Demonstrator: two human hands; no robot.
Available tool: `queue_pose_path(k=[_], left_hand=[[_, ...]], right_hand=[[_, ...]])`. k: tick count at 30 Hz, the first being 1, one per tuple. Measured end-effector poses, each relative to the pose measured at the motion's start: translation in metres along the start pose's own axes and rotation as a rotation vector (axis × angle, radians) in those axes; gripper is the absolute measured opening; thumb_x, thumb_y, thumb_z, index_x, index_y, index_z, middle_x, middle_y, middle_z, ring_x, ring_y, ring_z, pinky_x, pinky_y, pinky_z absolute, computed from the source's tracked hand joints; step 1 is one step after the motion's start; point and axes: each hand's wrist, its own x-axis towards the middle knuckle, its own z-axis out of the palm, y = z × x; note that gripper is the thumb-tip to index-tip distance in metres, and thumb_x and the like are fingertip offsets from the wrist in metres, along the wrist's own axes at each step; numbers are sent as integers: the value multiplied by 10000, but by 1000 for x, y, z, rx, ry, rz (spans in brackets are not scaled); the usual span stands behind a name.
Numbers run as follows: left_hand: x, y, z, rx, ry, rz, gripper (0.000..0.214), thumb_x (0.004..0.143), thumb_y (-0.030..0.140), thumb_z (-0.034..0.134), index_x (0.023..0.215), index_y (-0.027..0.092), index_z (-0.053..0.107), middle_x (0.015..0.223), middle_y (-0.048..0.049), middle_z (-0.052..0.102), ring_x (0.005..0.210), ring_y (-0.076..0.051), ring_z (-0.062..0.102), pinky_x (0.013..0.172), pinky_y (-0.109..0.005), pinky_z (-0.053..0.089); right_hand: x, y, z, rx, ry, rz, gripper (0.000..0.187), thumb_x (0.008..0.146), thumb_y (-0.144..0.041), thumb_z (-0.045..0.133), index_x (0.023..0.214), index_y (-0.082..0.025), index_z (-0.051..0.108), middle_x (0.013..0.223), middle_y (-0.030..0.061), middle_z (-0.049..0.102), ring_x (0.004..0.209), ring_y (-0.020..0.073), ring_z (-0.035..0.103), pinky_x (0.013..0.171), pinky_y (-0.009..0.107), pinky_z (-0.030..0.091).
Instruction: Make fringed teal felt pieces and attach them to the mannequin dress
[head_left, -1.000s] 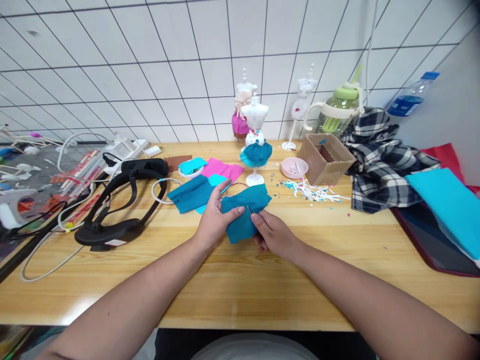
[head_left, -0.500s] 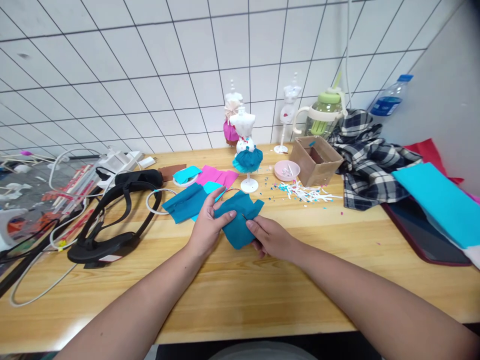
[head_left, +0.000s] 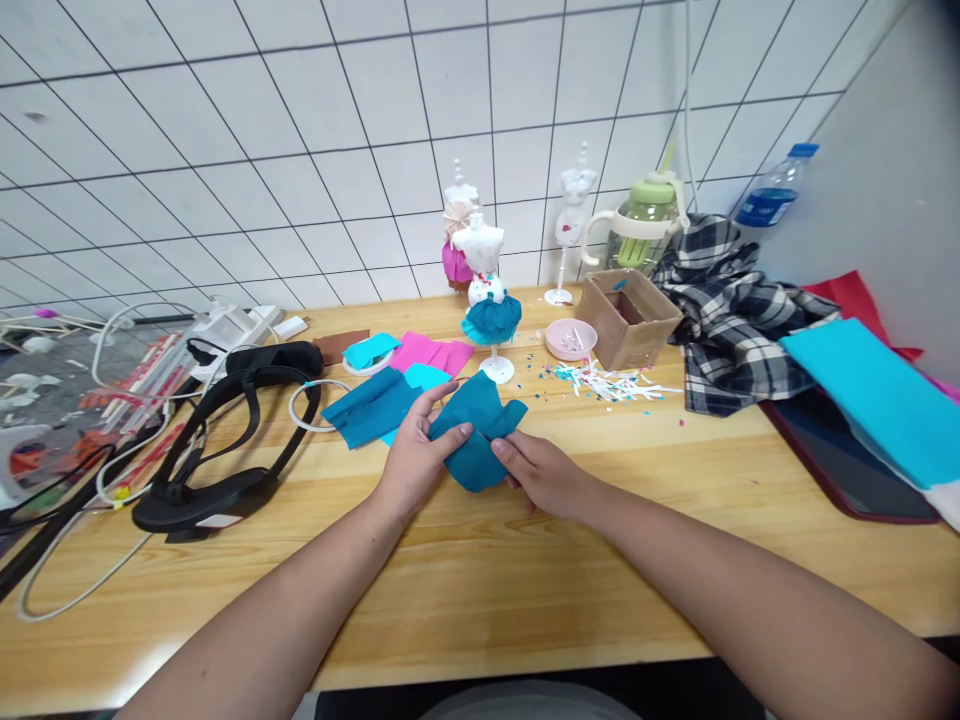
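Both my hands hold a folded piece of teal cloth (head_left: pixel 480 425) just above the wooden table (head_left: pixel 480 590), near its middle. My left hand (head_left: pixel 416 455) grips the cloth's left side, thumb on top and fingers behind. My right hand (head_left: pixel 536 470) pinches the cloth's lower right edge with its fingers closed; earlier frames showed a thin needle at that pinch, now hidden. Behind the cloth lie more teal pieces (head_left: pixel 371 405) and pink pieces (head_left: pixel 435 352). A small white mannequin with a teal skirt (head_left: pixel 487 300) stands behind them.
A black headset (head_left: pixel 225 430) with white cables lies at the left. A pink dish (head_left: pixel 570 338), a cardboard box (head_left: pixel 630 318), paper scraps (head_left: pixel 607 382), a plaid cloth (head_left: pixel 739 315), a green jug (head_left: pixel 645 225) and bottle (head_left: pixel 772 195) fill the right. Blue sheet (head_left: pixel 877 400) at far right.
The view has shifted a little. My hands have drawn the teal cloth more tightly together, and the needle seen at my right fingertips no longer shows.
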Motion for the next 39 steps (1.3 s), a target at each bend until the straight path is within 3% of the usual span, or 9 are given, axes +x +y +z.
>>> queue_pose_path(k=[22,29,39], left_hand=[[-3,0,4,39,-36,-22,688,698,268,773,1319,246,477,910,-40,717,822,-220,678,738,-349,544],[1,-3,2,-40,42,-4,663,687,260,783,1287,249,501,882,-17,718,754,-175,673,702,-289,542],[-2,0,4,14,-32,-35,676,702,266,772,1310,249,477,936,-47,712,826,-217,679,734,-344,557]], right_hand=[[2,4,3,3,29,7,486,895,-674,298,901,-224,480,674,-22,473,456,99,493,308,202,413],[3,2,4,80,41,43,482,877,-683,341,873,-222,482,702,-10,489,490,105,487,312,208,444],[4,6,4,94,34,38,440,903,-637,348,862,-219,479,636,-35,435,465,96,472,316,203,459]])
